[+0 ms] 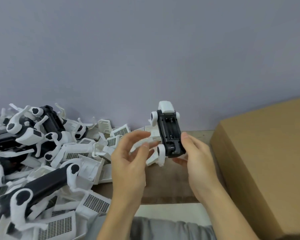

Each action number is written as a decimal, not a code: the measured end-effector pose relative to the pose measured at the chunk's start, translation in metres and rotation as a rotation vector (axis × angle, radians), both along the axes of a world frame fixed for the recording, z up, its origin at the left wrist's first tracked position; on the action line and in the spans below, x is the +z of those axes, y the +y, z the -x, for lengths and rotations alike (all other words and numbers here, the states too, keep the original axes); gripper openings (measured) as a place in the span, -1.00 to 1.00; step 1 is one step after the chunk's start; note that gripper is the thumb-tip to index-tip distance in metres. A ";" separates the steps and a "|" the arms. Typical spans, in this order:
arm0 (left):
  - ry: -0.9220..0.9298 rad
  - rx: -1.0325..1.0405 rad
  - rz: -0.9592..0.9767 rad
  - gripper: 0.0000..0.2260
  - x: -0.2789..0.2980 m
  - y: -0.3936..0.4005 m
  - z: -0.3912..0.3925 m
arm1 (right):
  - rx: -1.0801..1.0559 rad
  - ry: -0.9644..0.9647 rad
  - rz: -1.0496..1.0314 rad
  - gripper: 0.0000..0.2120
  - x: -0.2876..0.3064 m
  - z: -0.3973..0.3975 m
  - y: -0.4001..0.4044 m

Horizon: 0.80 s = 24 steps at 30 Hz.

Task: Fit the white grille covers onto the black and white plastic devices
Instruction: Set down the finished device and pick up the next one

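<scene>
My right hand (196,156) grips a black and white device (170,132) by its lower end. It is held upright above the table with its open black underside facing me. White round joints stick out at its sides and a white cap sits on top. My left hand (128,161) is just left of the device. Its thumb and fingers pinch a blurred white grille cover (151,138) that almost touches the device's left side.
A heap of black and white devices (42,129) and loose white grille covers (95,203) fills the left of the wooden table (171,184). A large cardboard box (267,153) stands at the right. A grey wall rises close behind.
</scene>
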<state>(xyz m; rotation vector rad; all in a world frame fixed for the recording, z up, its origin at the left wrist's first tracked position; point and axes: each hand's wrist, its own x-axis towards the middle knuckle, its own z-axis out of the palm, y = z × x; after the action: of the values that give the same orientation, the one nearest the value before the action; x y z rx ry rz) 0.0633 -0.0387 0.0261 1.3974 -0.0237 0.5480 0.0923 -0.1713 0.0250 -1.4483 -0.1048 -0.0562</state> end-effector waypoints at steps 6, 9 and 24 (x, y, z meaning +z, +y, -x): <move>0.255 -0.087 0.108 -0.55 -0.003 -0.002 0.000 | 0.273 -0.061 0.112 -0.67 0.000 0.006 0.009; 0.261 -0.065 0.303 -0.51 -0.001 0.001 -0.002 | 0.207 -0.133 0.248 -0.72 0.001 0.011 0.024; 0.195 -0.074 0.266 -0.57 0.002 0.000 0.001 | 0.160 -0.320 0.512 -0.76 0.003 0.017 0.029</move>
<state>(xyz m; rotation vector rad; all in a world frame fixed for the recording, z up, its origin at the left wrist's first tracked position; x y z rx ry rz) 0.0626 -0.0384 0.0277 1.1791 0.1494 0.3379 0.0754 -0.1421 0.0276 -1.9278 -0.5276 -0.1372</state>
